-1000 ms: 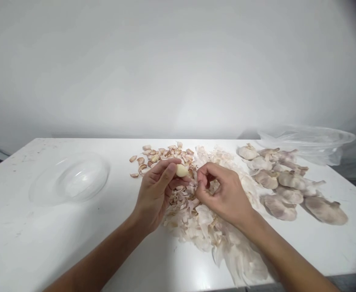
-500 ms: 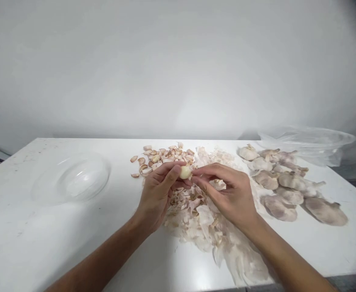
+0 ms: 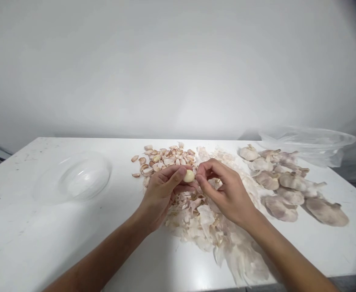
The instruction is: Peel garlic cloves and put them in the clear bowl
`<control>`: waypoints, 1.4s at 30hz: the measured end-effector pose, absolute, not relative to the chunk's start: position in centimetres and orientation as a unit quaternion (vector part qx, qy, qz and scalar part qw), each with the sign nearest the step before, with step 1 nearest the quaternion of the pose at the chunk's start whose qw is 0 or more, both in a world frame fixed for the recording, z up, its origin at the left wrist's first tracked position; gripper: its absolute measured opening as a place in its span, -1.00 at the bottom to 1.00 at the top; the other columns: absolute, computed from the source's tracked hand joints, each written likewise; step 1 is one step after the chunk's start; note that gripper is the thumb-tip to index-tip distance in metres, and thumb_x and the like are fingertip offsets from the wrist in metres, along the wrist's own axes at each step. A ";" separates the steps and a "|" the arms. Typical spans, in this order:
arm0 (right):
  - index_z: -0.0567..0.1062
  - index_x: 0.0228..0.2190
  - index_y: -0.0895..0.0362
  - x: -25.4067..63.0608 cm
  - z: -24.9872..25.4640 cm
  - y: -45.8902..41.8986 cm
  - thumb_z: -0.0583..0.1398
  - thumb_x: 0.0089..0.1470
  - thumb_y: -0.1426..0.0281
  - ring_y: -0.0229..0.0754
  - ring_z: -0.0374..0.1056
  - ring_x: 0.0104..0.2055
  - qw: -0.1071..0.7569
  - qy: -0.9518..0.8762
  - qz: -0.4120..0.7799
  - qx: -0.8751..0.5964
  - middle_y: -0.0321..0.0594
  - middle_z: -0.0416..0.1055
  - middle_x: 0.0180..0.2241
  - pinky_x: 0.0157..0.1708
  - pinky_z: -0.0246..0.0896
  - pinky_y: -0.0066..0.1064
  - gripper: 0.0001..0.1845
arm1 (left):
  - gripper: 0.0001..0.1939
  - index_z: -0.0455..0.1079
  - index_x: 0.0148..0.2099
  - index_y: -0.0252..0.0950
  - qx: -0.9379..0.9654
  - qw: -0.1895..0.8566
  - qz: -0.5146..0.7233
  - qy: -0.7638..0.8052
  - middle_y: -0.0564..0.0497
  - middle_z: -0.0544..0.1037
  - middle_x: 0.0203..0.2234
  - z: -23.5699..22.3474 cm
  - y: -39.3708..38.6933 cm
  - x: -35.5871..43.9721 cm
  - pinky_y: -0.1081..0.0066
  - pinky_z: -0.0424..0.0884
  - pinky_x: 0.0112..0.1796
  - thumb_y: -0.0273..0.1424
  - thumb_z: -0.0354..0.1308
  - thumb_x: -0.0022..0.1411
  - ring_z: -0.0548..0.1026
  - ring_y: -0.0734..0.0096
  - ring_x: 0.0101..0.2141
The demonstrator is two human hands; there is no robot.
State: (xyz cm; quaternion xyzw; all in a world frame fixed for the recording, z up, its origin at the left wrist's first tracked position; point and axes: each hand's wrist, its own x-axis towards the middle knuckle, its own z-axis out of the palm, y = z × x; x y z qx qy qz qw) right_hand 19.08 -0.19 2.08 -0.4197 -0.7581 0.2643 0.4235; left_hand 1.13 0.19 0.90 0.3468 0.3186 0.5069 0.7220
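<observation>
Between the thumb and fingers of my left hand (image 3: 163,190) is a pale, smooth peeled garlic clove (image 3: 189,176). My right hand (image 3: 224,188) is pinched at the clove's right end; whether a bit of skin sits between its fingertips is too small to make out. Beneath both hands spreads a heap of papery garlic skins (image 3: 206,219). Just beyond my left hand lie many loose unpeeled garlic cloves (image 3: 168,156), partly hidden by my fingers.
On the left of the white table (image 3: 10,219) stands a clear glass bowl (image 3: 85,178). Several whole garlic bulbs (image 3: 290,180) are grouped on the right, with a clear plastic bag (image 3: 311,142) behind them. A white wall (image 3: 178,69) rises along the back edge.
Both hands have shifted slightly right and down along with the clove. My right fingertips have drawn closer together, and more of the clove's bare surface shows.
</observation>
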 end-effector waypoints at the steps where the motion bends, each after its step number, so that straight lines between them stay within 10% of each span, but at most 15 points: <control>1: 0.43 -0.26 0.06 19.1 2.1 -0.2 0.18 0.31 0.45 -0.27 0.32 -0.34 0.421 -0.757 0.268 -0.422 -0.32 0.40 -0.34 -0.37 0.25 -0.41 -0.94 | -0.79 0.63 -0.17 -0.33 0.344 0.724 0.505 0.321 0.01 0.65 -0.34 0.9 0.2 1.1 0.65 0.59 -0.27 -0.28 0.33 0.28 0.62 0.58 -0.40; 25: 0.59 -0.14 0.05 19.8 2.0 0.2 0.33 0.19 0.52 -0.16 0.57 -0.22 0.455 -0.832 0.060 -0.311 -0.21 0.64 -0.24 -0.24 0.55 -0.30 -0.79 | -0.82 0.48 -0.18 -0.37 0.297 0.742 0.490 0.348 0.02 0.61 -0.43 1.2 0.0 1.1 0.68 0.57 -0.40 -0.32 0.25 0.36 0.59 0.59 -0.50; 42: 0.38 -0.26 0.08 20.3 1.9 0.3 0.18 0.26 0.47 -0.27 0.31 -0.38 0.364 -0.841 0.144 -0.372 -0.30 0.37 -0.37 -0.42 0.24 -0.40 -0.94 | -0.72 0.48 -0.20 -0.36 0.327 0.741 0.471 0.351 0.03 0.61 -0.48 1.0 -0.2 1.2 0.65 0.55 -0.43 -0.21 0.33 0.27 0.58 0.57 -0.52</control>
